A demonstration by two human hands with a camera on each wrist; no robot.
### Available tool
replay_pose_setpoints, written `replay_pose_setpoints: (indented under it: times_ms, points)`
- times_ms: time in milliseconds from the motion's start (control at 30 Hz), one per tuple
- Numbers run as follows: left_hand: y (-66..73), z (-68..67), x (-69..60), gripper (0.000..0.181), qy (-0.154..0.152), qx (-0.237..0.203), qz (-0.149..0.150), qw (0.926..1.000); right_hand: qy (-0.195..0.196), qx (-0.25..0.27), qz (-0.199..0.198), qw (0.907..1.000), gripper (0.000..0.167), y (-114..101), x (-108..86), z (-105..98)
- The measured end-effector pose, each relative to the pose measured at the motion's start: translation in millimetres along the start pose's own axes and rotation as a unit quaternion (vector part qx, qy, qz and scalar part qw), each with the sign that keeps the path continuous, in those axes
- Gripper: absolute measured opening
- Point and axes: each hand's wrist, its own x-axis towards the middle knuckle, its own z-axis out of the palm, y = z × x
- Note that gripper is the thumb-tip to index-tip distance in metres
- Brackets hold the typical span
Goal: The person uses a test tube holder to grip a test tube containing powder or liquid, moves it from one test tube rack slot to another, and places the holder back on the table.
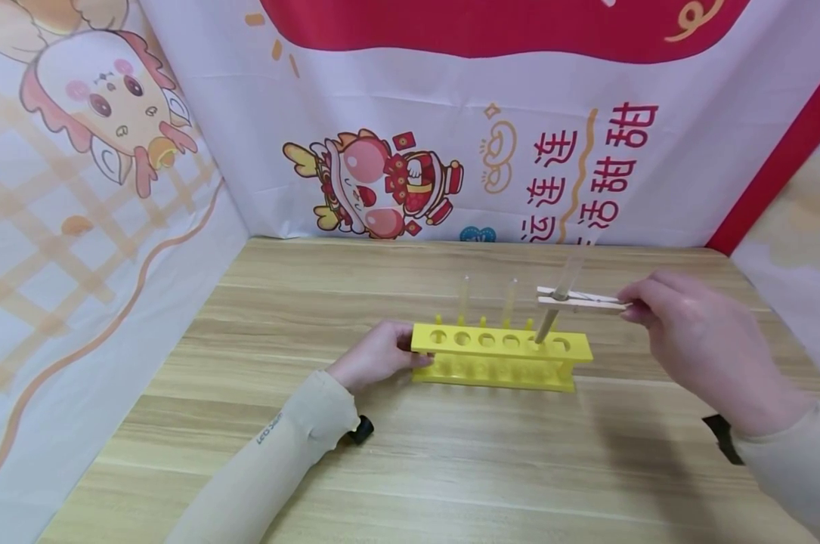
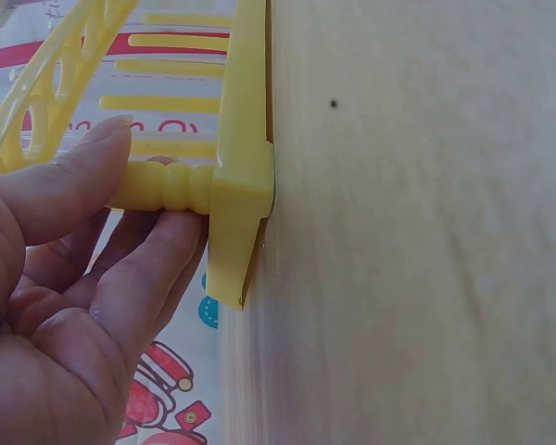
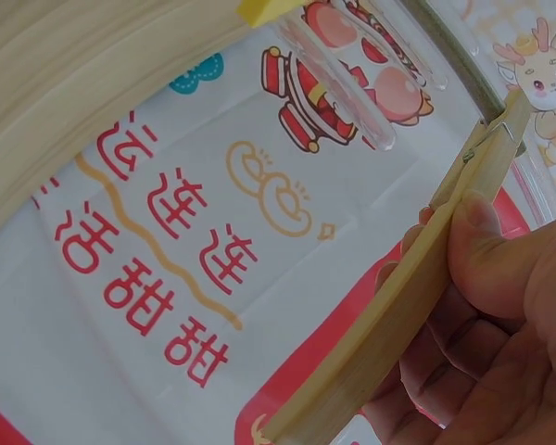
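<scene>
A yellow test tube rack [image 1: 499, 351] stands on the table. My left hand [image 1: 375, 355] grips its left end; in the left wrist view, thumb and fingers are around the end post [image 2: 157, 185]. My right hand [image 1: 698, 340] pinches a wooden test tube clamp [image 1: 589, 301], with the thumb on its side [image 3: 417, 260] in the right wrist view. The clamp's far end holds a tilted test tube [image 1: 550, 317] with greyish contents in its lower part. That tube's bottom is at a hole near the rack's right end; how deep it sits I cannot tell.
Two clear test tubes [image 1: 464, 298] stand along the back of the rack, beside short yellow pegs [image 1: 483, 322]. The wooden table [image 1: 382, 483] reaches back to a printed cloth [image 1: 246, 113]. Another patterned cloth [image 1: 110, 264] borders the left side.
</scene>
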Motion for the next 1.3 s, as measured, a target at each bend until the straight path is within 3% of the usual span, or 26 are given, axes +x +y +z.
replay_pose_setpoints:
  times_ms: [633, 1300]
  points:
    - [1.9, 0.9, -0.4, 0.023, 0.005, 0.004, -0.005, 1.0000, -0.031, 0.005, 0.015, 0.9994, 0.027, -1.0, -6.0, 9.7]
    - [2.4, 0.6, 0.2, 0.026, 0.004, 0.013, -0.010, 0.9999, -0.036, 0.025, 0.011, 0.9990, 0.028, -0.2, -14.7, 27.5]
